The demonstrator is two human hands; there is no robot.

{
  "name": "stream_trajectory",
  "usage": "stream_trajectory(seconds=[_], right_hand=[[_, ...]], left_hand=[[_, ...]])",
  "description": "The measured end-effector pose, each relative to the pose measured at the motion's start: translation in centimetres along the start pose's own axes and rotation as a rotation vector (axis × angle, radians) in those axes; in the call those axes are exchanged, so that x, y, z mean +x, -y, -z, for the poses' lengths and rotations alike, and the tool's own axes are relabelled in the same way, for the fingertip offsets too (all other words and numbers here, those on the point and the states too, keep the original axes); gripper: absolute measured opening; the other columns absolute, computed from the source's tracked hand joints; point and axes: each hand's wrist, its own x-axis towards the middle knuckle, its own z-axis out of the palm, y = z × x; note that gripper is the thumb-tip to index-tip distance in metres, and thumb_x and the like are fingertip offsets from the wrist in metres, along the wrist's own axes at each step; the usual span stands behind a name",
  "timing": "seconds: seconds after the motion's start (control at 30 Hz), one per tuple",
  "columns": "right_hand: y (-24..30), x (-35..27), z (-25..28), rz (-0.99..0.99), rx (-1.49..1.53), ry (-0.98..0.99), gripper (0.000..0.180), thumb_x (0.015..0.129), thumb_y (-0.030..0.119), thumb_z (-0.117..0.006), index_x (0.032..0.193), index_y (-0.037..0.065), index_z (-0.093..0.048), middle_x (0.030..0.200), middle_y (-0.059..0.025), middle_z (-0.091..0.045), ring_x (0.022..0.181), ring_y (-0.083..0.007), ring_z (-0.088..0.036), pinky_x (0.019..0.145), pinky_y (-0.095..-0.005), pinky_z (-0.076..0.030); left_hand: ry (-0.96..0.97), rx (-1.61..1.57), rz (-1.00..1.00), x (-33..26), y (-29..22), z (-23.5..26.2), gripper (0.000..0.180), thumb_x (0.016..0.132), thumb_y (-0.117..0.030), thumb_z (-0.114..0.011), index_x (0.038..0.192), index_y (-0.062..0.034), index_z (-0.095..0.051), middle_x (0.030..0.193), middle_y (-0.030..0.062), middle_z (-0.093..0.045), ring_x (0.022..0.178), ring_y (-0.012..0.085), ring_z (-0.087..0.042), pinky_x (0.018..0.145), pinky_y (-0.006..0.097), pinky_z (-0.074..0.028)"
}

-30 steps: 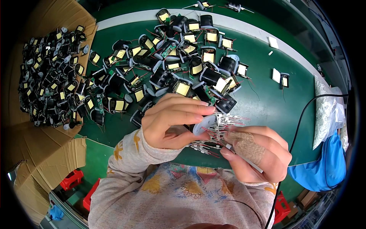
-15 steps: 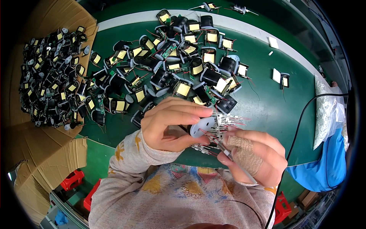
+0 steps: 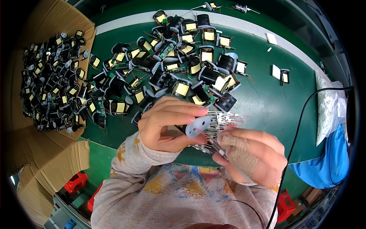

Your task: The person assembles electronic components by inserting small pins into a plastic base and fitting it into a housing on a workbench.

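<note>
Far left, a cardboard box [image 3: 57, 23] held similar parts; beside it lay a heap of black units [image 3: 181, 89]. My left hand [image 3: 164, 122] clamped a grey-ended unit [image 3: 198, 128] between fingers and thumb, over the table's [image 3: 274, 114] near side, apparently to steady its holed face toward the red and white wires [image 3: 206, 134]. My right hand [image 3: 257, 152] pinched a slim grey tool [image 3: 244, 174], presumably for fine control.
</note>
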Motion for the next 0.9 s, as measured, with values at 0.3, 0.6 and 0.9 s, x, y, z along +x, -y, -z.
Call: stream_trajectory(seconds=[0.3, 0.6, 0.9], right_hand=[[0.28, 0.35, 0.78, -0.227, 0.073, 0.053, 0.032, 0.056, -0.001, -0.079, 0.085, -0.004, -0.066, 0.08, -0.016, -0.065, 0.068, -0.0247, -0.066, 0.057, -0.0289, -0.055], [0.17, 0.44, 0.79, -0.281, 0.068, 0.049, 0.032, 0.056, 0.0, -0.08, 0.085, -0.002, -0.065, 0.078, -0.0154, -0.066, 0.065, -0.024, -0.066, 0.055, -0.0284, -0.054], [-0.22, -0.06, 0.29, -0.139, 0.015, 0.027, 0.028, 0.057, 0.003, -0.074, 0.084, -0.002, -0.067, 0.08, -0.0148, -0.064, 0.067, -0.0238, -0.065, 0.057, -0.0288, -0.055]], left_hand=[[0.01, 0.026, -0.005, -0.2, 0.07, -0.05, 0.053, 0.058, -0.016, -0.084, 0.098, -0.0038, -0.052, 0.092, 0.0151, -0.067, 0.083, 0.0245, -0.066, 0.069, 0.031, -0.047], [0.025, 0.072, -0.015, -0.12, -0.04, 0.11, 0.052, 0.057, -0.016, -0.084, 0.097, -0.0037, -0.053, 0.094, 0.015, -0.067, 0.082, 0.0237, -0.066, 0.07, 0.03, -0.046], [0.004, 0.109, -0.004, -0.2, -0.21, 0.17, 0.054, 0.056, -0.017, -0.084, 0.099, -0.0046, -0.053, 0.094, 0.0145, -0.067, 0.082, 0.0226, -0.066, 0.07, 0.03, -0.045]])
